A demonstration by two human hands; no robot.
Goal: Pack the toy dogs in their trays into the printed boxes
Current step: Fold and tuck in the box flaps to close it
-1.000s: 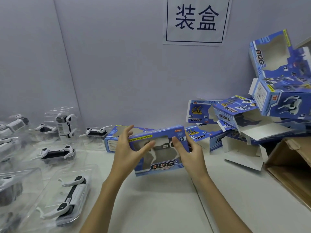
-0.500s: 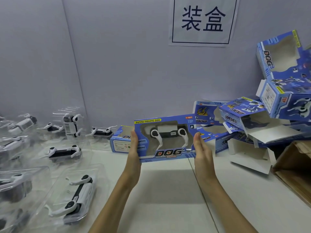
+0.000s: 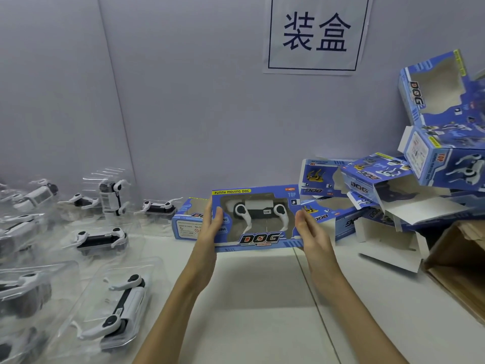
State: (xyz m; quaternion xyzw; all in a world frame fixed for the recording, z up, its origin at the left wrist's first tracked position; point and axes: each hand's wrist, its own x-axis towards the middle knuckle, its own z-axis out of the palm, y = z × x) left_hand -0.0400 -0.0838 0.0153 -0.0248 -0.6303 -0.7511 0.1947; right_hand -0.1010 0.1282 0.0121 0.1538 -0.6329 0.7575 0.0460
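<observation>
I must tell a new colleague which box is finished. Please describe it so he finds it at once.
Look below the wall sign, above the white table. The box is held up between the left hand and right hand. Unlike the empty boxes piled right, its window shows a toy dog.

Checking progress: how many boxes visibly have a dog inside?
1: the box between the left hand and right hand, above the table. Piled boxes look empty; some windows are hidden.

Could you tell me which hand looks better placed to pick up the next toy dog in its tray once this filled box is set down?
The left hand, probably. The trayed toy dogs all lie on the left of the table, on its side of the held box. The right hand faces the pile of empty boxes.
</observation>
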